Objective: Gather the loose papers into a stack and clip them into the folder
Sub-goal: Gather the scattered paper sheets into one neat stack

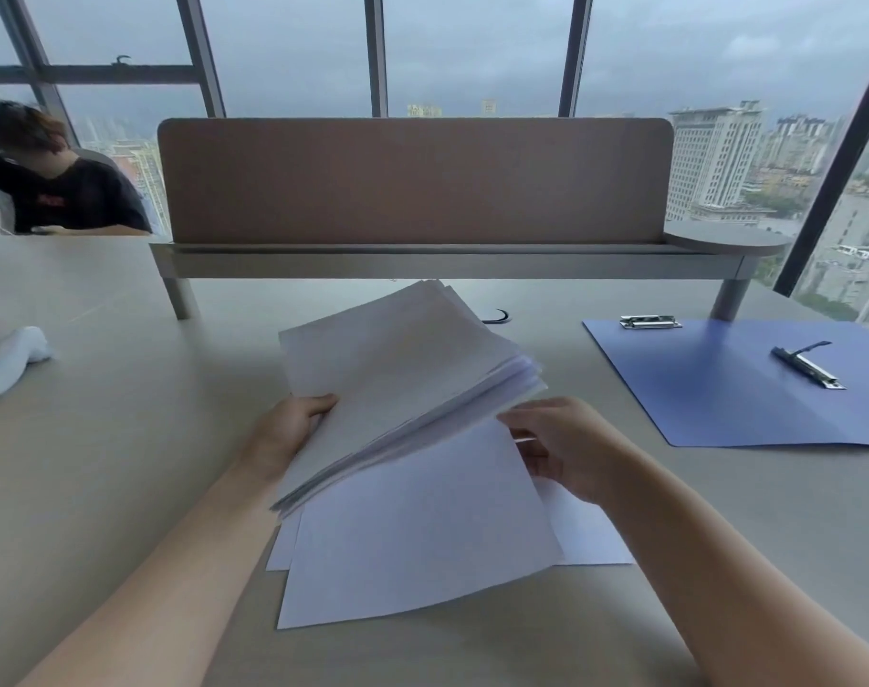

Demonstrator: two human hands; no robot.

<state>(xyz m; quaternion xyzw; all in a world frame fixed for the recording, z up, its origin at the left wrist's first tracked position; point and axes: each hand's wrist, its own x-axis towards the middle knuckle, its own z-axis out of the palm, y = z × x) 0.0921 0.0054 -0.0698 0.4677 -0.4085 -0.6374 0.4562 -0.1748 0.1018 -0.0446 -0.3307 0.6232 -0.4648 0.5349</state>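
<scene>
Left hand [293,428] grips the thick sheaf of white paper sheets [397,379] at its left edge, tilted up off the desk, edges fanned and uneven. Right hand [556,448] pinches the corner of a loose white sheet [412,533] lying flat beneath; another sheet pokes out under it. Paper looks light, floppy, slippery between sheets; best held at both long edges and tapped square. Open blue plastic folder [749,389] lies well apart to the right, metal spring clip [809,366] on it. Smooth beige desk [125,463], brown divider panel [412,181], big windows, city outside.
</scene>
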